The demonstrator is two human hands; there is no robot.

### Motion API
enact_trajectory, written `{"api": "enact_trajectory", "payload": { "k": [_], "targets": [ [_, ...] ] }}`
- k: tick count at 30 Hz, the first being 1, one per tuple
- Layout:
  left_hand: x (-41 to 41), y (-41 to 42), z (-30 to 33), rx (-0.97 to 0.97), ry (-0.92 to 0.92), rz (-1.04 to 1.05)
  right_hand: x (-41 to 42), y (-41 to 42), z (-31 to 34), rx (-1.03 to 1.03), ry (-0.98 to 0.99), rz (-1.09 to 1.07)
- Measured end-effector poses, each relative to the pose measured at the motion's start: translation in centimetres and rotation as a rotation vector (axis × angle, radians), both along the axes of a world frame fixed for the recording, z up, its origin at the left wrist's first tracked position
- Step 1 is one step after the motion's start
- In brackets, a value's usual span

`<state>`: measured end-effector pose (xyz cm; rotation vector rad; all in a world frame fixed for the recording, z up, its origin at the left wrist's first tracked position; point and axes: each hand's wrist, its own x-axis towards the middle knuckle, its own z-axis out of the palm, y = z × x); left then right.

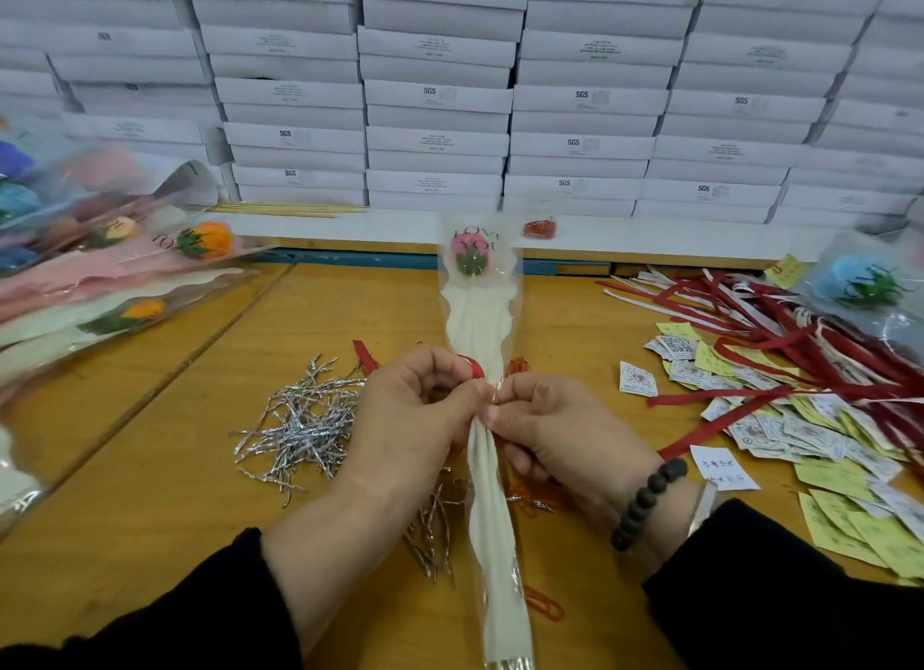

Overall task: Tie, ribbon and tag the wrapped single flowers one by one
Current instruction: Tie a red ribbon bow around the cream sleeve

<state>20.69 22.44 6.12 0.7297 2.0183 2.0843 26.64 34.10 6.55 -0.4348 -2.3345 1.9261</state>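
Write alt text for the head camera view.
Both hands, left hand and right hand, pinch a red ribbon at the neck of a wrapped pink flower. Silver twist ties lie left, ribbons and tags right.

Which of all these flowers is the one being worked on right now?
Look at the middle of the wooden table, where both hands meet. The wrapped pink flower stands upright there, pinched at its neck. Unlike the piles at the sides, it alone is held.
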Motion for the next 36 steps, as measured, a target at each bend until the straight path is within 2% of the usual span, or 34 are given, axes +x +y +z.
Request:
{"api": "enact_trajectory", "payload": {
  "k": [4, 11, 16, 19, 21, 24, 27, 29, 30, 34, 36],
  "targets": [
    [-0.6, -0.1, -0.2, -0.163, 0.156, -0.012, 0.0, -0.2, 0.0, 0.071, -0.07, 0.035],
    [-1.1, -0.2, -0.7, -0.363, 0.252, -0.072, 0.1, 0.3, 0.7, 0.243, -0.161, 0.095],
    [-1.2, -0.3, -1.0, -0.458, 0.26, -0.12, 0.4, 1.2, 2.1, 0.795, -0.105, 0.142],
    [-1.1, -0.4, -1.0, -0.478, 0.263, -0.138, 0.9, 2.2, 3.3, 0.948, -0.171, 0.156],
    [-1.2, -0.4, -1.0, -0.481, 0.249, -0.145, 1.3, 3.0, 3.8, 0.964, -0.232, 0.164],
    [-1.1, -0.3, -0.9, -0.505, 0.247, -0.147, 1.8, 3.9, 4.6, 0.819, -0.227, 0.095],
    [-1.2, -0.3, -0.8, -0.51, 0.241, -0.151, 1.8, 4.8, 4.7, 0.616, -0.096, -0.096],
    [-1.1, -0.3, -0.8, -0.503, 0.228, -0.159, 1.6, 5.3, 4.4, 0.59, 0.035, -0.212],
    [-1.1, -0.3, -0.8, -0.498, 0.225, -0.16, 1.5, 5.5, 4.1, 0.677, 0.078, -0.251],
    [-1.2, -0.2, -0.9, -0.495, 0.235, -0.149, 0.9, 5.1, 2.3, 1.289, 0.092, -0.382],
    [-1.2, -0.2, -0.9, -0.494, 0.242, -0.149, 0.6, 4.7, 1.7, 1.425, 0.06, -0.38]
  ]
}}
